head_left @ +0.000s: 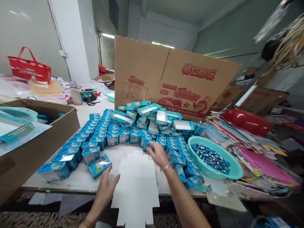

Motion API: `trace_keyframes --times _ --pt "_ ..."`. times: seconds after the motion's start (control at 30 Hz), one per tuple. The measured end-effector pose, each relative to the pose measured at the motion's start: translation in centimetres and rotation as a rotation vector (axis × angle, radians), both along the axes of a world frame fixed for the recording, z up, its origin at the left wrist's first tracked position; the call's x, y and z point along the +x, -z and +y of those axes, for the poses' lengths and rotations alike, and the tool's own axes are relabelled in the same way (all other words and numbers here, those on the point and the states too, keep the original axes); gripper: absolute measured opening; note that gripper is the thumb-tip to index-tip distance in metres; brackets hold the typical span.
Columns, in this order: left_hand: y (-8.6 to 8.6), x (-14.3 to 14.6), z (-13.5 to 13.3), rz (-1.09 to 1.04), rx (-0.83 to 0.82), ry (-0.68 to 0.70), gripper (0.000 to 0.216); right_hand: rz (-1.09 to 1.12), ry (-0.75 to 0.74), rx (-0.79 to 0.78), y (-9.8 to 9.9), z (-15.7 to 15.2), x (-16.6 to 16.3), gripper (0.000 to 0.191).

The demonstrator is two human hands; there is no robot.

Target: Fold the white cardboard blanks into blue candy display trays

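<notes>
A flat white die-cut cardboard sheet (136,186) lies on the table in front of me, hanging over the near edge. My left hand (106,188) rests at its left edge, fingers stretched out and apart, close to a small blue box (100,165) lying on its side. My right hand (158,155) reaches forward over the sheet's far end with fingers spread, close to the rows of small blue boxes (99,133). Neither hand holds anything.
A teal basin (234,169) with several shiny round pieces sits at right. A heap of open blue boxes (152,115) lies before a big upright cardboard carton (171,76). An open carton (40,136) stands at left; colourful sheets (258,158) and a red lid (247,122) at right.
</notes>
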State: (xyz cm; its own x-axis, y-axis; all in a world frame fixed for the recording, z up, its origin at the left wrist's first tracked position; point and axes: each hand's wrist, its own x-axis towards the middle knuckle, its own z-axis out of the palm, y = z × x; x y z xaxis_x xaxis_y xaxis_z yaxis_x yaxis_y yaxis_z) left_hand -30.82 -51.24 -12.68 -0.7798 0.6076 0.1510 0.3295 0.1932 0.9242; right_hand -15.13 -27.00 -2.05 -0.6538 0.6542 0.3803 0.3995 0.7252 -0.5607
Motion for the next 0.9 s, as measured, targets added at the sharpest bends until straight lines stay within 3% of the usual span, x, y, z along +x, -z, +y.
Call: trace_keyframes --times 0.1,0.13,0.2,0.37,0.47,0.53,0.57,0.63,0.73,0.9 --pt "3.0 2.0 -0.3 0.261 -0.164 0.082 0.070 -0.301 0.249 -0.092 8.8 -4.1 3.4 0.065" --pt "3.3 2.5 -0.4 0.335 -0.210 0.111 0.071 -0.341 0.310 -0.102 10.7 -5.1 4.1 0.068" --pt "3.5 3.2 -0.5 0.437 -0.279 0.159 0.070 -0.353 0.372 -0.091 12.5 -6.4 4.8 0.067" --pt "3.0 3.5 -0.4 0.380 -0.248 0.176 0.069 -0.189 0.305 -0.103 10.8 -6.7 3.8 0.046" --pt "1.5 2.0 0.0 0.128 -0.094 0.067 0.076 0.070 0.151 -0.396 9.2 -6.2 3.5 0.025" --pt "-0.5 0.3 0.6 -0.130 0.047 0.010 0.081 0.284 -0.020 -0.696 8.0 -5.8 3.7 0.027" --pt "-1.7 -0.5 0.9 -0.283 0.124 0.037 0.083 0.375 -0.113 -0.845 7.4 -5.7 3.7 0.033" --pt "-4.1 -1.7 1.7 -0.633 0.223 0.247 0.081 0.499 -0.268 -1.105 6.3 -5.7 3.7 0.048" --pt "-6.4 -2.0 3.2 -1.029 0.384 0.487 0.067 0.620 -0.345 -1.329 5.3 -6.1 3.1 0.065" --pt "-6.5 -0.7 5.3 -1.216 0.643 0.446 0.047 0.869 -0.281 -1.404 5.7 -6.7 1.7 0.056"
